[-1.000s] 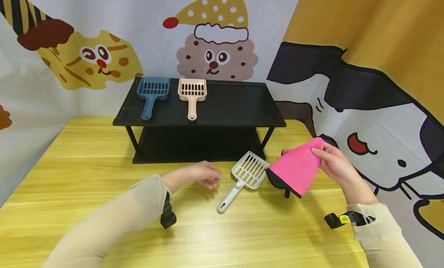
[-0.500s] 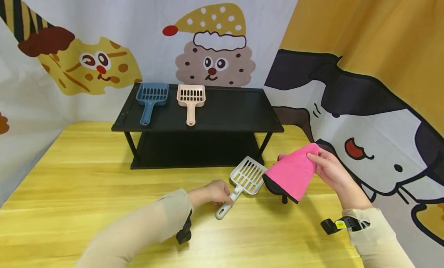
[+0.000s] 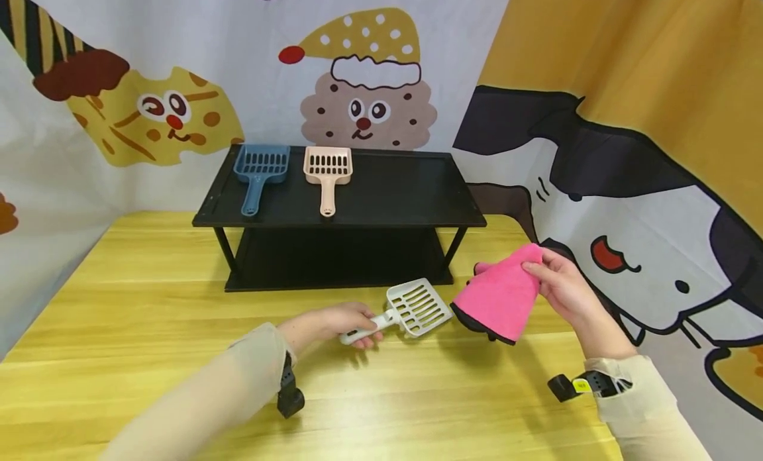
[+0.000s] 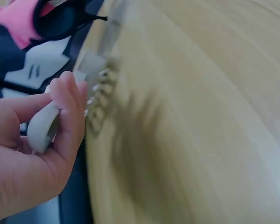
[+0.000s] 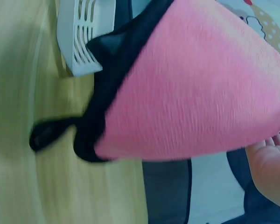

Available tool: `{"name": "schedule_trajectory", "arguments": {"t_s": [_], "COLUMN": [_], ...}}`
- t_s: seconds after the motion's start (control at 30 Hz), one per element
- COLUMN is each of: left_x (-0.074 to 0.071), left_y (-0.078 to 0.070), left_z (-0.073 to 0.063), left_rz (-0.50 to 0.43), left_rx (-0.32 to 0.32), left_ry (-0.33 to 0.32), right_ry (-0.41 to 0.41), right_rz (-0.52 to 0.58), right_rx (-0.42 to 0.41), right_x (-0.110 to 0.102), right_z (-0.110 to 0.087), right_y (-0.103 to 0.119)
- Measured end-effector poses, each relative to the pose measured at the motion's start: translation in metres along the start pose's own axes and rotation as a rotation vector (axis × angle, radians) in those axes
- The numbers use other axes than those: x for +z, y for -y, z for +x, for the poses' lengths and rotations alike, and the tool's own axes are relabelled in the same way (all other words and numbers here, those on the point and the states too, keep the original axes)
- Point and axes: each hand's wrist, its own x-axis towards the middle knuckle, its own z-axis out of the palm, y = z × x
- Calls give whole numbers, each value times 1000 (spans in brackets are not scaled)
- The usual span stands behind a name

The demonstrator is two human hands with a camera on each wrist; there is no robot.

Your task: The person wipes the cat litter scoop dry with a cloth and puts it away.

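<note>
My left hand grips the handle of a light grey litter scoop, whose slotted head points right. In the left wrist view the fingers curl round the scoop's handle, over the wood. My right hand pinches the upper corner of a pink cloth with black edging, which hangs down in folds. The cloth's black hanging loop shows in the right wrist view. There the scoop's slotted head appears just beyond the black edge.
A two-tier black rack stands at the back of the wooden table. On its top lie a blue litter scoop and a pale pink litter scoop. Behind hangs a cartoon-print curtain.
My left hand reached the grey scoop, took its handle and drew it left, turning it. The cloth stays in my right hand, nearly unmoved.
</note>
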Motion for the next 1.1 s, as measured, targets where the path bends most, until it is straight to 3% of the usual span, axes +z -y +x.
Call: {"name": "schedule_trajectory", "arguments": {"t_s": [0.17, 0.33, 0.43, 0.53, 0.6, 0.77, 0.93, 1.1], "left_x": [-26, -43, -47, -47, -45, -40, -41, -44], "left_y": [-3, -14, -22, -29, -32, -37, -37, -39], "left_z": [-30, -56, -65, -70, -72, -73, -75, -77], "left_rz": [21, 45, 56, 62, 69, 85, 91, 96], "left_rx": [77, 97, 90, 81, 80, 82, 99, 105], "left_ry": [-14, -51, -70, -85, -88, -99, -94, -83], "right_ry": [-121, -112, -88, -74, -62, -22, 68, 142], "right_rz": [-246, -437, -460, -482, -540, -898, -1192, -1306], "right_rx": [1, -19, 4, 11, -34, -205, -356, -400], "right_x": [23, 61, 89, 120, 140, 174, 185, 185], "right_z": [10, 25, 35, 43, 46, 41, 33, 35], "right_y": [3, 5, 1, -11, -22, -43, -51, -52]}}
